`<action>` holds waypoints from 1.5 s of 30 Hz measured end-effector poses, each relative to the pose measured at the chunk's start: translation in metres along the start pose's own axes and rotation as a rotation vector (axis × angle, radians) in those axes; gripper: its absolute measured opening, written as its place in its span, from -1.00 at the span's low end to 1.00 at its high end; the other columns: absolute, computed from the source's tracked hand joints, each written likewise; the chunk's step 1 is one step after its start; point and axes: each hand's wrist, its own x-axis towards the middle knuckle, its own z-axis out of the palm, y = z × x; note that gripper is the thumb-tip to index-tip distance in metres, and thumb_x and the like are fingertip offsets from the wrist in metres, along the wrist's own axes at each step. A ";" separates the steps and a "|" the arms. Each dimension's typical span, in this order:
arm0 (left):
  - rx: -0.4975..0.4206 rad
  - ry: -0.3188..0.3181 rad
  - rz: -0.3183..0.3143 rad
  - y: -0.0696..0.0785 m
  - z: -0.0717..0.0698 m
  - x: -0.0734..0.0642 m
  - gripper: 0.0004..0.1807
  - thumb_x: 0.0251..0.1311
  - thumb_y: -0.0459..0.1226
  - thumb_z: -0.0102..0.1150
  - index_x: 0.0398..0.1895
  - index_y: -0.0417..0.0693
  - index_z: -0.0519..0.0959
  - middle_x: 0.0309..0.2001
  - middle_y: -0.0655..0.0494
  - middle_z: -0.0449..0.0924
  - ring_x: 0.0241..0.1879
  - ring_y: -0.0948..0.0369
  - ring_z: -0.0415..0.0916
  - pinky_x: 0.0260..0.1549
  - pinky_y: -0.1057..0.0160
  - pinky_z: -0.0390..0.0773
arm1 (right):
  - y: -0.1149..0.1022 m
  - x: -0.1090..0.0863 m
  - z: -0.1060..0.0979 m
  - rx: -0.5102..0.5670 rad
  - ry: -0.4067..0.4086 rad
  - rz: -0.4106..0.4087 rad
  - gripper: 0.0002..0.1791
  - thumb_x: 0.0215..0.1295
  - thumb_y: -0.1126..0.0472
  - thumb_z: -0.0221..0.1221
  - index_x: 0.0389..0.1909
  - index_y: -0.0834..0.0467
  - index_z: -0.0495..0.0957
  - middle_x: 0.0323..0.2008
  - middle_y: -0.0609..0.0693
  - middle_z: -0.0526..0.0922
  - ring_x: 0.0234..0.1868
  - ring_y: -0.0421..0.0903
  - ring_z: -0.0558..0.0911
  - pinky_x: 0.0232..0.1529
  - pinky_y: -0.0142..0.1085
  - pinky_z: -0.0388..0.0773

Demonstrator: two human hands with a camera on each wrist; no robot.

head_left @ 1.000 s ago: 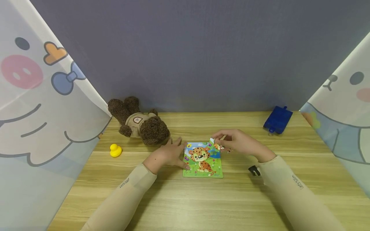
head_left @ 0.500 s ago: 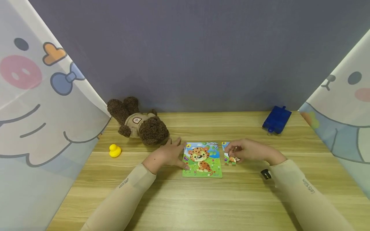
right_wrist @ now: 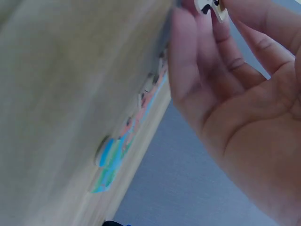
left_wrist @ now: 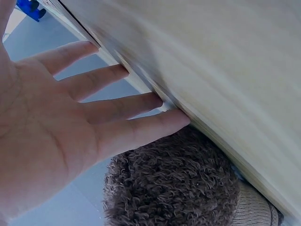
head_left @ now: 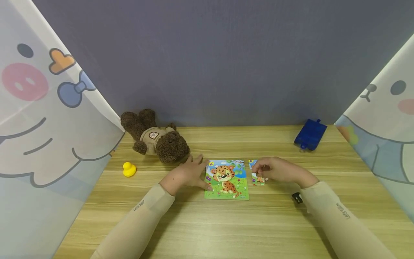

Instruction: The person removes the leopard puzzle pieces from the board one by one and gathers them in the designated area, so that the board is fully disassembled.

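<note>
A square leopard picture puzzle [head_left: 226,180] lies on the wooden table. My left hand [head_left: 191,174] rests at its left edge, fingers spread, with the thumb over the lower left part. In the left wrist view, the straight fingers [left_wrist: 141,132] meet the tabletop. Right of the picture my right hand [head_left: 279,171] is low over the table, among several loose jigsaw pieces [head_left: 257,179]. The right wrist view has a small jigsaw piece [right_wrist: 210,6] with black spots pinched between its thumb and fingers. More pieces [right_wrist: 110,157] lie on the table beside that hand.
A brown teddy bear [head_left: 171,145] lies behind my left hand. Left of it sits a yellow rubber duck [head_left: 129,169]. A blue pouch [head_left: 310,135] lies at the back right, near the grey wall [head_left: 226,64]. A small black object [head_left: 296,198] shows by my right cuff.
My right hand has gone from the picture's upper right corner to the right, down beside the loose pieces. In the last half second it has barely shifted. My left hand stays put.
</note>
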 end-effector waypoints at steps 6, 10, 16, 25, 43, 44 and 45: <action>-0.005 0.005 0.008 0.000 0.000 -0.001 0.28 0.12 0.33 0.48 0.77 0.07 0.03 0.77 -0.22 -0.19 0.67 -0.52 -0.24 0.51 -0.57 0.18 | 0.004 0.001 0.003 -0.014 0.030 0.009 -0.78 0.60 0.32 0.15 0.09 0.09 0.71 -0.14 -0.03 0.74 -0.30 -0.23 0.59 -0.34 -0.39 0.58; -0.003 0.007 0.014 0.000 0.000 -0.001 0.27 0.13 0.32 0.47 0.77 0.07 0.04 0.77 -0.23 -0.19 0.67 -0.53 -0.24 0.51 -0.56 0.20 | 0.005 0.002 0.003 -0.019 0.040 0.020 -0.78 0.58 0.30 0.18 0.10 0.09 0.71 -0.12 -0.02 0.75 -0.25 -0.19 0.63 -0.30 -0.38 0.61; 0.008 0.010 0.017 -0.001 0.001 0.001 0.27 0.13 0.33 0.46 0.77 0.06 0.04 0.77 -0.23 -0.18 0.66 -0.54 -0.23 0.50 -0.53 0.25 | 0.000 0.002 0.001 -0.056 0.069 0.038 -0.81 0.57 0.27 0.21 0.07 0.08 0.72 -0.03 0.01 0.75 -0.15 -0.18 0.62 -0.22 -0.37 0.60; 0.005 -0.007 0.026 0.000 -0.003 0.004 0.31 0.08 0.32 0.52 0.76 0.01 0.05 0.75 -0.27 -0.17 0.64 -0.56 -0.20 0.53 -0.48 0.26 | -0.020 0.006 0.002 -0.091 0.161 0.027 -0.75 0.59 0.19 0.21 0.16 0.13 0.68 -0.14 -0.01 0.74 -0.22 -0.16 0.62 -0.35 -0.34 0.61; 0.000 0.022 0.032 0.019 -0.002 0.008 0.28 0.22 0.39 0.34 0.76 -0.11 0.00 0.77 -0.21 -0.20 0.69 -0.45 -0.17 0.58 -0.41 0.24 | -0.052 0.054 0.038 -0.039 -0.015 -0.018 -0.53 0.48 0.12 0.35 0.32 0.14 0.54 0.19 0.09 0.62 -0.39 -0.16 0.54 -0.45 -0.31 0.56; 0.013 0.026 0.032 0.022 0.000 0.008 0.28 0.23 0.40 0.31 0.76 -0.13 -0.01 0.77 -0.21 -0.20 0.69 -0.45 -0.17 0.55 -0.41 0.31 | -0.052 0.057 0.039 -0.047 -0.019 -0.018 -0.52 0.48 0.11 0.35 0.33 0.14 0.54 0.21 0.09 0.61 -0.35 -0.16 0.55 -0.37 -0.31 0.59; 0.025 0.032 0.027 0.025 0.002 0.009 0.29 0.23 0.42 0.29 0.75 -0.16 0.00 0.77 -0.22 -0.20 0.69 -0.46 -0.16 0.51 -0.40 0.37 | -0.053 0.059 0.040 -0.059 -0.018 -0.014 -0.51 0.48 0.10 0.36 0.33 0.13 0.54 0.22 0.08 0.61 -0.30 -0.17 0.56 -0.28 -0.30 0.61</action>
